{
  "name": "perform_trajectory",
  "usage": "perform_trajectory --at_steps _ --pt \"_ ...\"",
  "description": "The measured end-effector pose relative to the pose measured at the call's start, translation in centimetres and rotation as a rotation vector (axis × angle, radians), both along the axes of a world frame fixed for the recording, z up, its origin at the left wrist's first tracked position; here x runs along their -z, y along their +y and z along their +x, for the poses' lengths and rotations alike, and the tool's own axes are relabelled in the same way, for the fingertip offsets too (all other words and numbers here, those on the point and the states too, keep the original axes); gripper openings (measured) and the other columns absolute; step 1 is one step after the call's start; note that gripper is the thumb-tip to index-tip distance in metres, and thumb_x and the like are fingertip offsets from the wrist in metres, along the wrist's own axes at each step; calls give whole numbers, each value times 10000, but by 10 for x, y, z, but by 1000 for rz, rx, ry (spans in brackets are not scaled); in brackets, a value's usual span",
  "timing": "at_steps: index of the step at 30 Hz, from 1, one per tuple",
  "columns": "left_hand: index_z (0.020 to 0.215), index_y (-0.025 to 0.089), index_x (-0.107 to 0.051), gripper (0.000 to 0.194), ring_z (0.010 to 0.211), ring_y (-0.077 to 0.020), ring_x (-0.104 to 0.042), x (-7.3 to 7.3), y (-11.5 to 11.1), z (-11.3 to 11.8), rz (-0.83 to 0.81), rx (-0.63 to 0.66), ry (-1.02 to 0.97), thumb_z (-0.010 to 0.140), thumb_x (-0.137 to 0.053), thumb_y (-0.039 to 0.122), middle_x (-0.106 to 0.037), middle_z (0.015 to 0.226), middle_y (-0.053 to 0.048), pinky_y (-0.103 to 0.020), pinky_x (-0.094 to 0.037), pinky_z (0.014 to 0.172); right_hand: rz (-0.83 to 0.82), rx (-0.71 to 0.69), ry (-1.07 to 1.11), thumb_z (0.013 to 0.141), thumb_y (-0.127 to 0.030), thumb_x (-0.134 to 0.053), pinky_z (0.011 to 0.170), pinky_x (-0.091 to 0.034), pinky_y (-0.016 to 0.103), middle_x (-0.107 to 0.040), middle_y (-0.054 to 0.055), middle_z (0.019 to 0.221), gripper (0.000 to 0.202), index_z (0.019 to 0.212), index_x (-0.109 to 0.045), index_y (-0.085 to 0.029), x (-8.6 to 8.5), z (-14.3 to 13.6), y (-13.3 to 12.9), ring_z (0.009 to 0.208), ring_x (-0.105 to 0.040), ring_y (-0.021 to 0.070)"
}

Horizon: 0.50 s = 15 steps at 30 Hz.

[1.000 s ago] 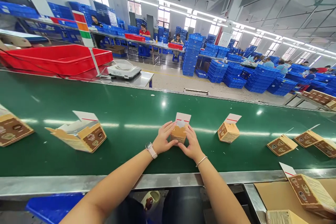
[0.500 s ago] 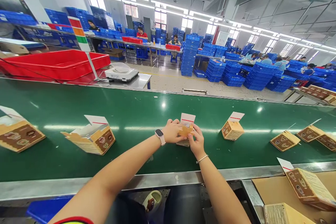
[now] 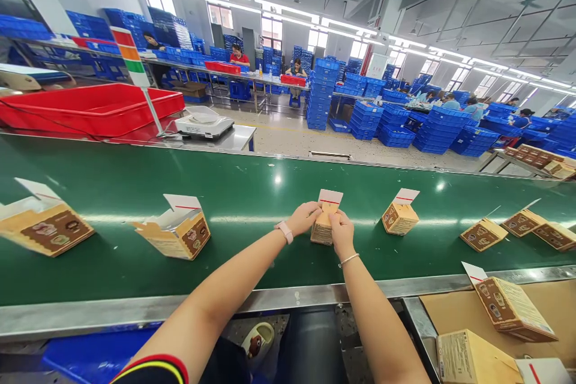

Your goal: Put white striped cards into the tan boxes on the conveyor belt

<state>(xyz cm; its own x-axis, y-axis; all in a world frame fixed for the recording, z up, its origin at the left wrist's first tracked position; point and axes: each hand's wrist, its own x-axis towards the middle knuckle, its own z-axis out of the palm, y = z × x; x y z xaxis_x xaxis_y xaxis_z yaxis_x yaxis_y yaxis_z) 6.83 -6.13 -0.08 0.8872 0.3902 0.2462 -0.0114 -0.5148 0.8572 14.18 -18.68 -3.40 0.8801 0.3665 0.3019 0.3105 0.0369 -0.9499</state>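
Nearest us, two cartons (image 3: 510,309) lie in a cardboard tray (image 3: 438,312) at bottom right. On the green belt surface (image 3: 252,192), our left hand (image 3: 305,217) and right hand (image 3: 342,233) both grip one small open box (image 3: 323,229), standing upright mid-belt, flap up. Six more open boxes on the belt: two on the left, four on the right. Beyond: one red bin (image 3: 90,108), one scale (image 3: 204,124).

Strip-lit hall (image 3: 288,6), blue crate stacks (image 3: 432,129)

Bright overhead tube lights (image 3: 288,9), glare streaks on green belt (image 3: 252,192); sharp, wide-angle bending at edges.
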Motion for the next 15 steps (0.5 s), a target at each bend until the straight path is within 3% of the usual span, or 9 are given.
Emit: perform_trajectory --at_steps 3,6,9,15 --pt "1078 162 -564 326 976 -192 -577 7 -8 2 -324 -142 12 764 -632 216 -569 1222 -116 -309 -453 852 -4 117 230 675 -299 -659 873 -508 319 -573 101 1125 281 918 -577 -183 -5 5 6 1059 -565 237" --pt "1041 133 -576 325 941 -202 -613 6 -15 14 -657 -97 86 735 -676 185 -615 1152 -138 -315 -483 828 -45 91 443 675 -185 -659 746 -554 299 -605 88 1008 272 917 -535 -194 -15 18 7 928 -623 221" --pt "925 114 -627 189 882 -217 -647 2 -21 28 -750 3 143 751 -664 177 -682 1003 -138 -320 -511 779 -83 4 491 669 -128 -666 633 -554 297 -640 72 820 184 804 -551 -177 -24 30 4 753 -649 222" --pt "867 117 -664 278 898 -243 -657 3 -27 43 -857 50 187 632 -797 184 -707 970 -127 -343 -524 806 -103 -28 504 587 -124 -754 558 -516 265 -648 47 701 207 718 -599 -163 -31 30 -5 683 -640 219"
